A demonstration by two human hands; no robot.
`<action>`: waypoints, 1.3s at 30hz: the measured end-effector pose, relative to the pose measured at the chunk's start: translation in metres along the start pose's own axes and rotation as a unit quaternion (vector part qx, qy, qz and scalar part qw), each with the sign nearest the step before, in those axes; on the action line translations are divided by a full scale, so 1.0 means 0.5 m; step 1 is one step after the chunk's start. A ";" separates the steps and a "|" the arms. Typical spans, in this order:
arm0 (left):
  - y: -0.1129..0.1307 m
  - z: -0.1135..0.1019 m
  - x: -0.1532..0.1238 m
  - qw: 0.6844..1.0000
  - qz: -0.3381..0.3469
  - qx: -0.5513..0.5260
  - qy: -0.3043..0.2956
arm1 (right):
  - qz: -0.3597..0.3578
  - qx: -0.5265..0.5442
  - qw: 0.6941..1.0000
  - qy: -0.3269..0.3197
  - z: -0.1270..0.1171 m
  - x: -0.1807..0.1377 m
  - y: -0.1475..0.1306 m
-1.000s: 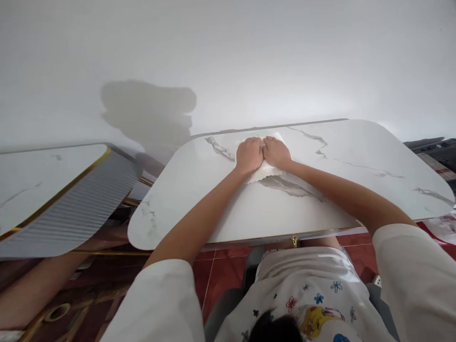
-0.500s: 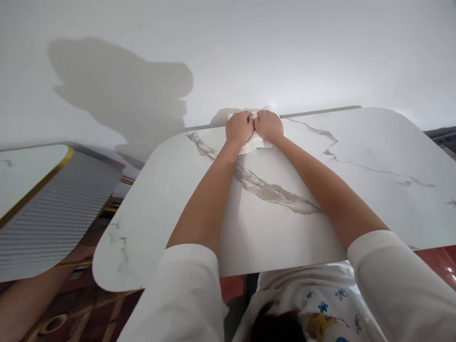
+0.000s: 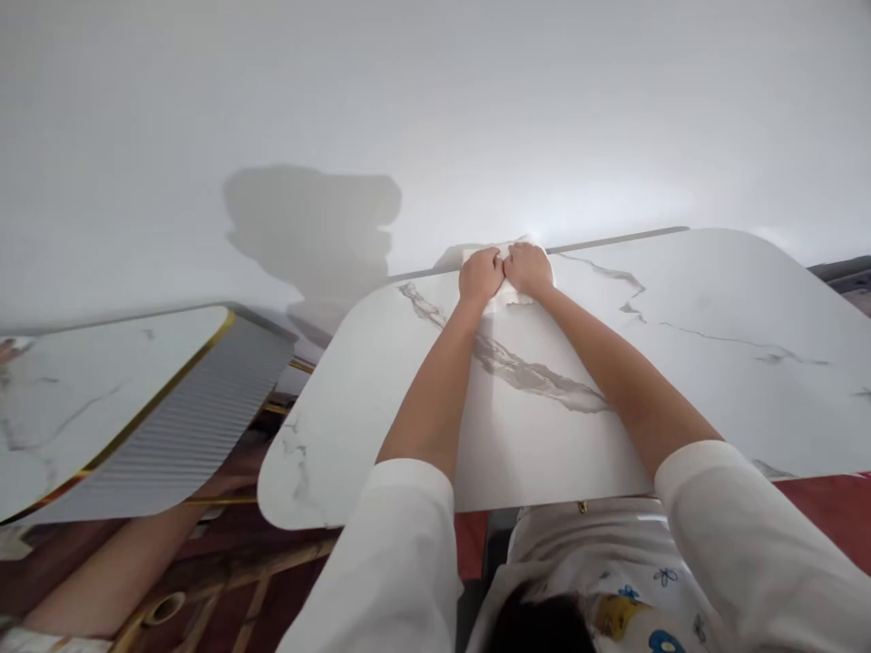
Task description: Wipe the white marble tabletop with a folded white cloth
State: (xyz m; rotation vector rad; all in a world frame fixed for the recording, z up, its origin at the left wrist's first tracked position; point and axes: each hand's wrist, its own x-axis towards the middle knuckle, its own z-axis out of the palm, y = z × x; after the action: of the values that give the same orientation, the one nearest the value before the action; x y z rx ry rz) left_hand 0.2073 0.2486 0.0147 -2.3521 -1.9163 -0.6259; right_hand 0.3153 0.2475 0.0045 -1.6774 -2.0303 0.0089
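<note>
A white cloth [image 3: 506,296] lies crumpled on the marble-patterned tabletop [image 3: 381,381], at its far edge against the wall. My left hand [image 3: 482,275] is closed on the cloth's left part, fingers curled over it. Right beside it, my right hand [image 3: 529,268] grips the cloth from above, and the thumbs nearly touch. Both arms reach straight out across the white top with its grey-brown veins. The fingertips are partly hidden behind the knuckles.
To the left stands a second marble-topped piece [image 3: 122,363] with a gold rim and ribbed grey side [image 3: 204,426]. Another person's arm [image 3: 129,562] extends below it, near a wooden chair frame [image 3: 163,609]. A white wall [image 3: 517,109] rises behind the tabletop.
The view has shifted left and slightly up, so the tabletop sits lower and more of the left-hand piece shows. My hands stay together on the cloth at the far edge.
</note>
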 end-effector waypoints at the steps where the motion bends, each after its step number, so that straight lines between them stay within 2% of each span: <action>1: 0.001 0.000 -0.004 1.000 0.003 0.000 0.001 | 0.001 -0.001 1.000 0.000 -0.003 -0.007 -0.001; 10: 0.016 -0.008 -0.056 1.000 0.008 -0.026 0.011 | 0.017 0.010 1.000 -0.002 -0.024 -0.069 -0.009; 18: 0.033 -0.030 -0.122 0.999 0.040 -0.025 0.006 | 0.019 -0.015 1.000 -0.018 -0.052 -0.142 -0.027; 25: 0.054 -0.062 -0.200 0.999 0.047 -0.005 -0.015 | 0.012 -0.014 0.999 -0.036 -0.078 -0.215 -0.045; 31: 0.074 -0.092 -0.278 0.996 0.079 0.024 -0.043 | 0.001 -0.012 0.999 -0.045 -0.112 -0.302 -0.066; 39: 0.077 -0.114 -0.392 0.993 0.114 0.014 -0.023 | -0.035 -0.022 0.997 -0.063 -0.151 -0.410 -0.090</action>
State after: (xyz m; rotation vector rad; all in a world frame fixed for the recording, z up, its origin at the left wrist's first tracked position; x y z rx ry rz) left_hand 0.1980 0.0411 0.0096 -2.5368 -1.6251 -0.5275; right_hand 0.3257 0.0245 0.0087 -1.6690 -2.1965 0.0476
